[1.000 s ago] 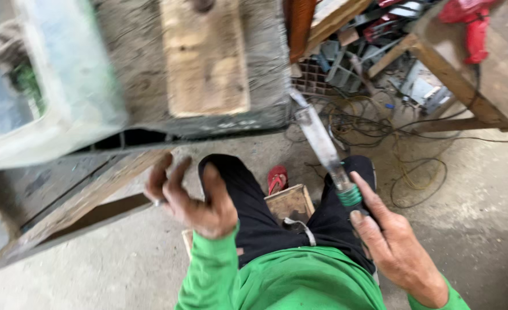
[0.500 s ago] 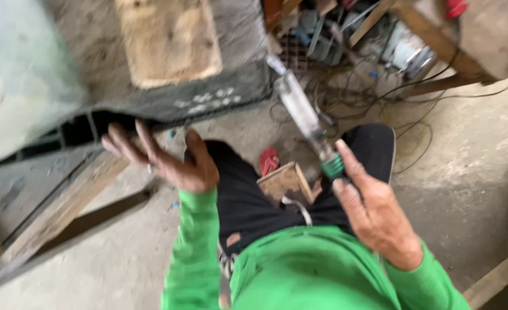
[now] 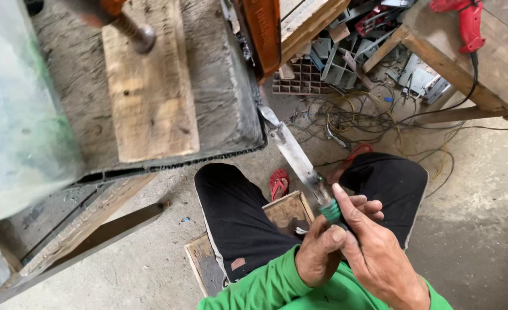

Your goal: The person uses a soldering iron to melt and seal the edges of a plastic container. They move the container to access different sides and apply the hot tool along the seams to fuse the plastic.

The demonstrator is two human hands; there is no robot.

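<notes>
A long metal blade (image 3: 293, 150) with a green-wrapped handle (image 3: 330, 211) points up and left from my lap toward the corner of a rough grey bench (image 3: 219, 103). My right hand (image 3: 374, 247) grips the handle from the right. My left hand (image 3: 321, 248) is closed around the handle's lower end, touching my right hand. I sit on a low wooden box (image 3: 199, 261), in black trousers and green sleeves. A wooden plank (image 3: 150, 86) lies on the bench top.
A red power drill (image 3: 466, 23) rests on a wooden table at the upper right. Tangled wires (image 3: 357, 120) and metal scrap (image 3: 346, 57) lie on the concrete floor. A red sandal (image 3: 278, 182) is between my knees. A pale translucent sheet (image 3: 18, 115) fills the left.
My left hand, open with spread fingers out to the left before, has come across and closed on the handle beside my right hand. The view has shifted.
</notes>
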